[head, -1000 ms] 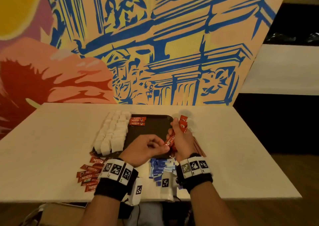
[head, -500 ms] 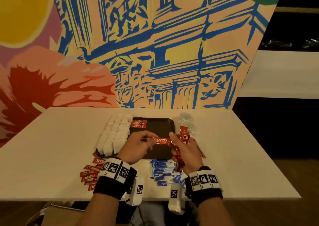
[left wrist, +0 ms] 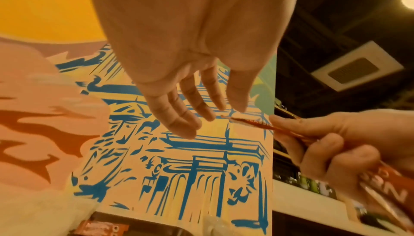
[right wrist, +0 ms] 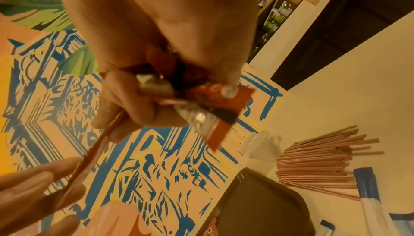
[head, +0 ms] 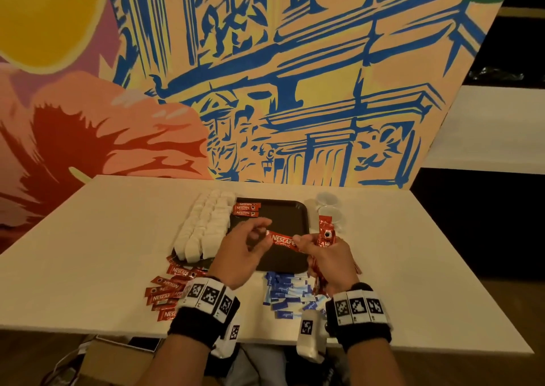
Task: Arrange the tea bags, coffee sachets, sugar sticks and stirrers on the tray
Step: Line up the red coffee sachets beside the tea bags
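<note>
A dark tray (head: 283, 217) lies mid-table with two red coffee sachets (head: 247, 210) at its far left corner. White tea bags (head: 206, 229) lie in rows along its left side. My right hand (head: 324, 255) grips a bundle of coffee sachets (head: 324, 232) and pinches one sachet (head: 283, 240) that points left over the tray. My left hand (head: 247, 244) hovers over the tray with relaxed fingers (left wrist: 179, 115), its fingertips at that sachet's free end (left wrist: 226, 117). In the right wrist view the bundle (right wrist: 215, 105) sticks out of my fist.
Loose coffee sachets (head: 168, 288) lie at the front left, blue and white sugar sticks (head: 286, 294) in front of the tray. A pile of wooden stirrers (right wrist: 318, 162) and clear plastic cups (head: 330, 208) sit right of the tray. A painted wall stands behind the table.
My hands were together on the upright bundle. One sachet has since been drawn out sideways and now lies level between them; my left hand's fingers have loosened.
</note>
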The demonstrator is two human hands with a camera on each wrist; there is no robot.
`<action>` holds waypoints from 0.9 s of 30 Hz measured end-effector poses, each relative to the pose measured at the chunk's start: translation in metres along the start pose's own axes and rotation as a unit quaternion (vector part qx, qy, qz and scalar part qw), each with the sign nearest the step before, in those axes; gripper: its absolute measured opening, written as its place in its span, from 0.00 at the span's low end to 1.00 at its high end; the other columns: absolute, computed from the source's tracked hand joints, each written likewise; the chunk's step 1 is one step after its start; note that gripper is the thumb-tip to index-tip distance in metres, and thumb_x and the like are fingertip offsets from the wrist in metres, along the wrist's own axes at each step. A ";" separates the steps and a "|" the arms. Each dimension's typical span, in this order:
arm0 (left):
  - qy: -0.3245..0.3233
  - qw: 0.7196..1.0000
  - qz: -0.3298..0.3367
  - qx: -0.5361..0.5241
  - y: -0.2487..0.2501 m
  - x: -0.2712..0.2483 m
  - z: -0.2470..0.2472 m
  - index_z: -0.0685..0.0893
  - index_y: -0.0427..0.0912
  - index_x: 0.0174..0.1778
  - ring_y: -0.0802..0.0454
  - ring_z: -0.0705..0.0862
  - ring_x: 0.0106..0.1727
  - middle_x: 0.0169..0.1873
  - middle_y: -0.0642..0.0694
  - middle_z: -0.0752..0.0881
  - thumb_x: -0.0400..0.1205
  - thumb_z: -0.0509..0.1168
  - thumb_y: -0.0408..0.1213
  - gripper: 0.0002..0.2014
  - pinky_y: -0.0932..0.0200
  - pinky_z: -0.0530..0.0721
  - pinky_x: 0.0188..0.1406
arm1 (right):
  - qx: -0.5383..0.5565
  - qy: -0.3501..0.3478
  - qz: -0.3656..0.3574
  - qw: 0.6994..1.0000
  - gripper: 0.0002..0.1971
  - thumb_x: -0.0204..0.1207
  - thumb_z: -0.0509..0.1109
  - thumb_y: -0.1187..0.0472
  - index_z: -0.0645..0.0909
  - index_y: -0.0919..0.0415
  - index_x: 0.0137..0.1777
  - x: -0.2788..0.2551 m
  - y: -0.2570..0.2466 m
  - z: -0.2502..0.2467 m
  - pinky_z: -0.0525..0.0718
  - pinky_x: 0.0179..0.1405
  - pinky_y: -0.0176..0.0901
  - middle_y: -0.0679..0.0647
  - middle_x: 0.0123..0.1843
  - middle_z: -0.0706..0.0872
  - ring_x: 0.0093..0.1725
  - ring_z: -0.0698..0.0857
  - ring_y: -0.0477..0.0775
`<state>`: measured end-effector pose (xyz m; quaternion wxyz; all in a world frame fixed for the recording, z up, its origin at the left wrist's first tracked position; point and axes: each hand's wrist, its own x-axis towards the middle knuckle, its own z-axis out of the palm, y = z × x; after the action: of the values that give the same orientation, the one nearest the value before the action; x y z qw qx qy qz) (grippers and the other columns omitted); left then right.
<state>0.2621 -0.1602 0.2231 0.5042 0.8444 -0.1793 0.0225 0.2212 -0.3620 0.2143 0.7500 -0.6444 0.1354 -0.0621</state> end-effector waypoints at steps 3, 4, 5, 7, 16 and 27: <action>-0.038 0.994 0.070 0.079 -0.002 0.004 -0.005 0.82 0.65 0.67 0.63 0.74 0.68 0.66 0.63 0.78 0.79 0.75 0.42 0.21 0.62 0.74 0.67 | -0.014 -0.007 0.012 1.000 0.14 0.71 0.84 0.55 0.89 0.64 0.48 0.006 -0.001 0.000 0.76 0.24 0.43 0.60 0.30 0.83 0.23 0.76 0.51; -0.044 0.990 0.087 0.105 -0.004 0.007 -0.006 0.83 0.64 0.65 0.62 0.74 0.69 0.65 0.64 0.79 0.79 0.75 0.42 0.21 0.59 0.72 0.71 | -0.017 -0.018 0.021 0.999 0.14 0.72 0.84 0.55 0.89 0.64 0.48 0.008 -0.002 0.002 0.76 0.24 0.42 0.58 0.29 0.82 0.23 0.76 0.50; -0.050 0.987 0.096 0.122 -0.004 0.010 -0.007 0.84 0.64 0.64 0.62 0.75 0.68 0.63 0.64 0.80 0.79 0.75 0.43 0.19 0.57 0.72 0.72 | -0.021 -0.030 0.030 0.999 0.13 0.72 0.84 0.54 0.89 0.63 0.48 0.009 -0.002 0.004 0.75 0.24 0.42 0.57 0.29 0.81 0.24 0.76 0.50; -0.062 0.986 0.090 0.126 -0.006 0.016 -0.008 0.85 0.62 0.63 0.63 0.78 0.63 0.59 0.65 0.83 0.80 0.74 0.42 0.17 0.55 0.77 0.69 | -0.027 -0.047 0.042 0.998 0.14 0.72 0.83 0.53 0.89 0.62 0.48 0.013 -0.003 0.009 0.76 0.25 0.41 0.57 0.30 0.81 0.25 0.76 0.50; 0.003 0.996 -0.052 0.079 -0.034 0.052 -0.029 0.87 0.58 0.57 0.68 0.82 0.50 0.48 0.63 0.86 0.80 0.75 0.41 0.12 0.69 0.76 0.49 | -0.042 0.027 0.063 0.997 0.18 0.80 0.75 0.46 0.86 0.63 0.50 0.031 0.017 0.011 0.76 0.22 0.39 0.55 0.37 0.91 0.25 0.79 0.47; -0.087 0.924 -0.209 0.308 -0.150 0.075 0.013 0.85 0.56 0.50 0.52 0.87 0.43 0.45 0.49 0.87 0.84 0.67 0.43 0.03 0.54 0.90 0.48 | -0.076 0.052 0.084 0.992 0.19 0.79 0.75 0.47 0.84 0.64 0.41 0.034 0.042 0.001 0.76 0.21 0.40 0.55 0.28 0.84 0.23 0.78 0.50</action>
<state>0.3788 -0.1280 0.1071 0.1949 0.9751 -0.0262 -0.1022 0.2500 -0.3635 0.1685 0.6930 -0.6821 0.2322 -0.0224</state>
